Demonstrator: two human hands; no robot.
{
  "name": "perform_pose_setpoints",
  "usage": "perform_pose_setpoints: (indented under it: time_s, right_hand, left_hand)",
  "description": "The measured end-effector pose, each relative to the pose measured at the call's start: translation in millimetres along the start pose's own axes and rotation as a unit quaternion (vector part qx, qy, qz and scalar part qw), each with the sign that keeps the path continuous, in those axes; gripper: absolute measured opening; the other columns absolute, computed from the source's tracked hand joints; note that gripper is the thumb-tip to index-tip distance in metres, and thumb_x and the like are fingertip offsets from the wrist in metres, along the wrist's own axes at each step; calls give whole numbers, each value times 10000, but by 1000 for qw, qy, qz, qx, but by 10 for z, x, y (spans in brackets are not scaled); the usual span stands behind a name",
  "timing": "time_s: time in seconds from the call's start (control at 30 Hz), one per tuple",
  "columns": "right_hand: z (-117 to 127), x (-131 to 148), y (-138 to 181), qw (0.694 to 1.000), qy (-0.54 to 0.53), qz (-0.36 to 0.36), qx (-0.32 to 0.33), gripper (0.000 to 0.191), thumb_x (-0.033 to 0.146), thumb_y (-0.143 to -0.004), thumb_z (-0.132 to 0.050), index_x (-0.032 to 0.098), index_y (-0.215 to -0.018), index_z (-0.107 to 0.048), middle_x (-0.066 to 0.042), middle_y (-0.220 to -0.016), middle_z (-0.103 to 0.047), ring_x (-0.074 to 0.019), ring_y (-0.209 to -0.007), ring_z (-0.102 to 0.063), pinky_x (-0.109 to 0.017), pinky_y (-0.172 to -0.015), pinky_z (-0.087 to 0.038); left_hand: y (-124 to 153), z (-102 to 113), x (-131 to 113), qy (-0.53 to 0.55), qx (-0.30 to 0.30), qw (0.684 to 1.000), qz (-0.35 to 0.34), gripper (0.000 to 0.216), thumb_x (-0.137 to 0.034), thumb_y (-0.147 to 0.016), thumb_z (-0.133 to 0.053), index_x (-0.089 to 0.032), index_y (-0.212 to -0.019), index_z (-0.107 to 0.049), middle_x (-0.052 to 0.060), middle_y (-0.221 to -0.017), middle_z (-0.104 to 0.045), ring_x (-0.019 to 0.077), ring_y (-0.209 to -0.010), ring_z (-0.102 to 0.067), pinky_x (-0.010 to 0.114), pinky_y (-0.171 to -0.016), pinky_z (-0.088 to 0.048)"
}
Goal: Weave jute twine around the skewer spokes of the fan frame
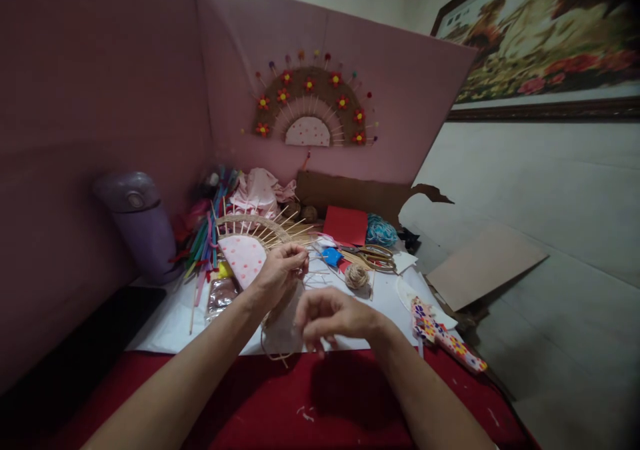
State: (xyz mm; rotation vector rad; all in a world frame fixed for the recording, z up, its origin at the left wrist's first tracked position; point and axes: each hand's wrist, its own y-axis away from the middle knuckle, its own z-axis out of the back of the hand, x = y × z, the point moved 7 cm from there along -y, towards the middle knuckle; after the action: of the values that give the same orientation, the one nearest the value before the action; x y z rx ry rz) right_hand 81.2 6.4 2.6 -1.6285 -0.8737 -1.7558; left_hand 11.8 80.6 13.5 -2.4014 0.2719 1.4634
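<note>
A half-round fan of thin wooden sticks, with a band of twine woven through it, stands before me. Its center is a white half disc with pink dots. My left hand is closed at the fan's right side, thumb and fingers pinched around its edge; the exact grip is partly hidden. Loose twine hangs below that hand to the front of the white sheet. Lower and to the right, my right hand hovers with loosely bent fingers, a little blurred, and nothing shows in it.
A twine ball, scissors, red paper and blue yarn lie behind my hands. On the left stand a purple bottle and colored pipe cleaners. A finished flowered fan hangs on the pink panel.
</note>
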Motion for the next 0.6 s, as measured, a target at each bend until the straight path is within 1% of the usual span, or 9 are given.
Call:
perform_pose_setpoints:
  time_s: [0.07, 0.1, 0.17, 0.2, 0.23, 0.27, 0.43, 0.53, 0.6]
  right_hand:
    - [404, 97, 59, 980, 49, 67, -180, 195, 349, -756, -580, 169, -820, -538, 37, -521, -578, -71, -357, -475, -165, -340, -336]
    - [631, 153, 149, 946, 92, 104, -292, 175, 345, -772, -553, 171, -787, -536, 40, -500, -559, -72, -353, -456, -173, -345, -331]
    - [967, 242, 373, 845, 202, 152, -471, 105, 276, -771, -534, 174, -780, -556, 14, -583, -583, -101, -485, -529, -209, -457, -408]
    - [1058, 264, 445, 796, 274, 151, -519, 73, 233, -755, -538, 174, -770, -577, -11, -665, -611, -124, -595, -566, -237, -549, -440]
    - [1115, 266, 477, 757, 336, 137, -543, 60, 214, -738, -548, 174, -733, -593, -30, -726, -623, -146, -681, -575, -263, -615, -446]
    - [1144, 253, 469, 741, 376, 128, -541, 72, 217, -738, -551, 175, -730, -608, -42, -772, -628, -161, -731, -573, -281, -650, -443]
    - [952, 211, 267, 774, 414, 187, -442, 231, 277, -749, -599, 185, -960, -617, -56, -935, -620, -145, -751, -552, -272, -685, -433]
    - [863, 200, 222, 759, 426, 198, -451, 114, 263, -796, -549, 185, -811, -631, -23, -758, -614, -133, -670, -531, -249, -637, -409]
    - [871, 172, 211, 754, 429, 193, -458, 173, 263, -822, -514, 180, -713, -619, -12, -666, -591, -127, -617, -519, -239, -591, -388]
  left_hand:
    - [8, -9, -17, 0, -1, 1000, -1, 143, -178, -640, -664, -119, -679, -540, -4, -582, -526, 69, -504, -455, 199, -487, -311]
    - [12, -16, -27, 1, -1, 1000, -2, 140, -175, -641, -662, -120, -680, -539, -5, -582, -523, 69, -504, -455, 200, -488, -314]
    - [17, -28, -45, 2, -1, 1000, -3, 138, -166, -640, -659, -121, -678, -535, -8, -578, -516, 68, -503, -452, 201, -483, -315]
    - [19, -32, -53, 5, -2, 1000, -4, 140, -161, -638, -660, -121, -676, -532, -9, -576, -512, 67, -502, -449, 201, -481, -314]
    - [20, -34, -59, 8, -3, 1000, -4, 143, -158, -636, -662, -121, -677, -530, -11, -574, -509, 66, -500, -446, 201, -479, -314]
    - [21, -38, -63, 11, -2, 1000, -5, 147, -158, -636, -665, -121, -682, -530, -12, -574, -507, 65, -499, -444, 201, -478, -313]
    - [33, -108, -69, 25, 45, 999, -14, 162, -203, -668, -670, -124, -736, -545, -15, -567, -509, 69, -505, -440, 205, -490, -315]
    - [49, -159, -57, 29, 81, 996, -10, 171, -224, -678, -673, -121, -748, -556, -6, -569, -516, 74, -514, -447, 208, -501, -318]
    - [55, -167, -60, 39, 93, 995, -8, 165, -224, -683, -669, -120, -748, -559, -5, -574, -513, 74, -520, -448, 210, -510, -321]
